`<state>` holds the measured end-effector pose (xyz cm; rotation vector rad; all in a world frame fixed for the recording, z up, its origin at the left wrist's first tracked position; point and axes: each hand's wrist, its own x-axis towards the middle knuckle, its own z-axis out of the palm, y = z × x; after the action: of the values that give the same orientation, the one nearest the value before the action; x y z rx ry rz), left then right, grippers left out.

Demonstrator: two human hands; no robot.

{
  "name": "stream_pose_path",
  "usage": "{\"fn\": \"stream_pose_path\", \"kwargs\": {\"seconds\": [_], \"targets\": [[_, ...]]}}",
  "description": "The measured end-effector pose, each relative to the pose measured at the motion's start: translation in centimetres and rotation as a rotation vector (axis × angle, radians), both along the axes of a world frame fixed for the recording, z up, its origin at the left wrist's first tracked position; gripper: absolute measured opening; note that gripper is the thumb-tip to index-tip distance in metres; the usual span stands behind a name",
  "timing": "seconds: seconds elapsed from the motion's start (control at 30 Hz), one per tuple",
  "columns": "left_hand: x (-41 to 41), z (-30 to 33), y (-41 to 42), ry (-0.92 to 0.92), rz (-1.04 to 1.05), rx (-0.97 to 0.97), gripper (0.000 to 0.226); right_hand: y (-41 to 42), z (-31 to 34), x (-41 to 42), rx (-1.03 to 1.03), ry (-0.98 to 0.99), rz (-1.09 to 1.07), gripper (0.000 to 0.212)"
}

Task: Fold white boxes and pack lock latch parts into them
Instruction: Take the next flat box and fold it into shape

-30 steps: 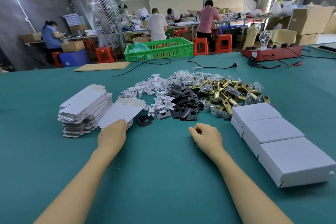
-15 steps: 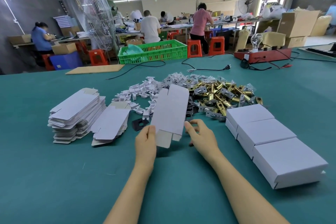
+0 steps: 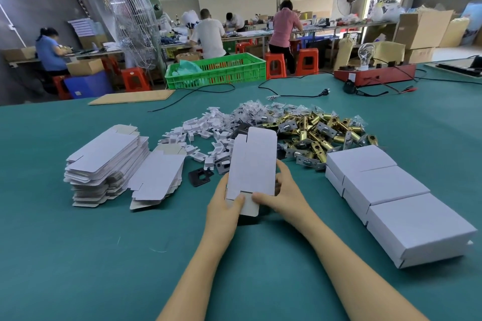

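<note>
Table point(image 3: 78, 255): green work surface. I judge the open cloth in front of my forearms to be the best room for working; the near edge is out of view.
Finished boxes point(image 3: 386, 190): closed white boxes in a row at my right, well apart from my hands. They bound my rightward movement.
Flat stack point(image 3: 104, 161): unfolded blanks piled at my left, with a second lower pile leaning just beside it.
Latch pile point(image 3: 315, 133): brass and silver latch bodies heaped beyond my hands, touching the far finished box.
White clips point(image 3: 206, 135): small plastic pieces scattered left of the latches.
Black plate point(image 3: 200, 177): lies on the cloth just left of my left hand.
Box blank point(image 3: 251, 167): one flat white blank, held off the table between both hands, far end tilted toward the latch pile.
Left hand point(image 3: 225, 203): thumb pinches the near left corner of the blank.
Right hand point(image 3: 281, 193): fingers wrap the right edge, thumb on the near flap.
Step in hand: I judge this to be the start of folding; the blank is not yet opened into a tube.
Next move: press the side edges inward to square it, then tuck the near flap. Keep the far end clear of the pile.
</note>
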<state>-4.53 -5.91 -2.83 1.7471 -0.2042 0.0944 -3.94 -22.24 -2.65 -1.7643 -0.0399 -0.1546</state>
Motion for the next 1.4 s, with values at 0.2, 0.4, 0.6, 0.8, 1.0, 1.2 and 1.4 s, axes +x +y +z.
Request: {"fn": "stream_pose_path", "kwargs": {"seconds": [0.2, 0.4, 0.6, 0.8, 1.0, 1.2, 1.4], "targets": [[0.0, -0.2, -0.4, -0.007, 0.004, 0.065, 0.049, 0.3, 0.4, -0.3, -0.090, -0.085, 0.012, 0.104], [0.5, -0.2, -0.8, 0.019, 0.046, 0.065, 0.076, 1.2, 0.1, -0.7, -0.088, -0.178, -0.042, 0.094], [1.3, -0.8, -0.5, 0.051, 0.051, -0.009, 0.068, 1.7, 0.0, -0.7, -0.054, -0.175, -0.058, 0.083], [1.1, -0.5, -0.6, 0.032, 0.047, -0.054, 0.054, 2.2, 0.1, -1.0, -0.124, -0.175, -0.077, 0.089], [0.9, -0.2, -0.5, 0.021, 0.002, -0.123, 0.038, 2.5, -0.1, -1.6, -0.347, -0.214, -0.193, 0.093], [0.9, 0.1, -0.4, 0.013, -0.031, -0.189, 0.033, 3.0, -0.8, -1.7, -0.420, -0.224, -0.209, 0.099], [0.9, 0.2, -0.7, 0.045, -0.079, -0.241, 0.015, 3.7, -0.3, -2.0, -0.453, -0.311, -0.227, 0.098]]}}
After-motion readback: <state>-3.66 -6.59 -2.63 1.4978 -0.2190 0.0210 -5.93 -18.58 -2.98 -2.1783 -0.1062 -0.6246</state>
